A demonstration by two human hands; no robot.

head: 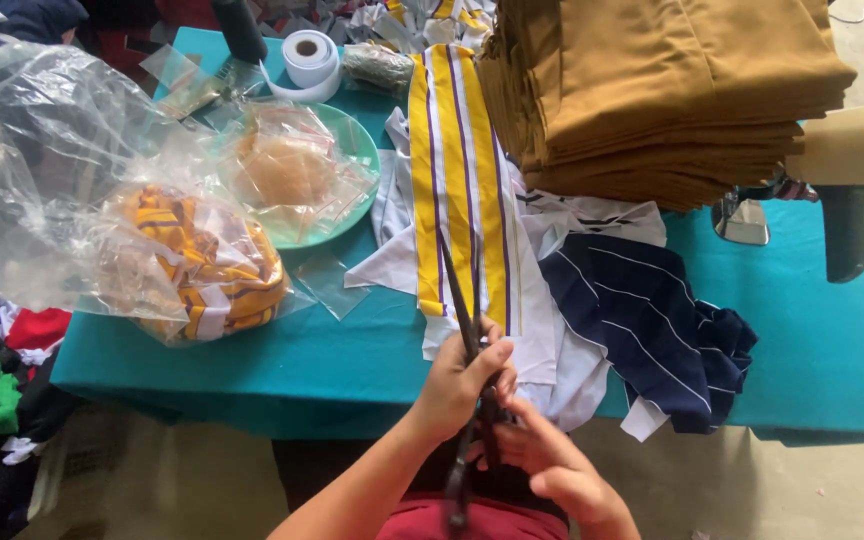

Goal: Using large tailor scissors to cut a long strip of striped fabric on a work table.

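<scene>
the long yellow, white and purple striped fabric strip [457, 190] lies limp on the teal-covered bench [822, 340], its near end by both hands. left hand [462, 385] fingers are wrapped around the dark metal scissors [467, 330]; right hand [552, 470] fingers are curled at the handles below. the cloth looks light and floppy, best pinched taut near the cut edge.

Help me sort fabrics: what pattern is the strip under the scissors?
Yellow, white and purple stripes on the strip; head view.

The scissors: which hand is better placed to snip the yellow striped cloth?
Probably the left hand. It grips the scissors near the pivot, blades lying over the yellow striped cloth. The right hand sits lower, by the handles.
</scene>
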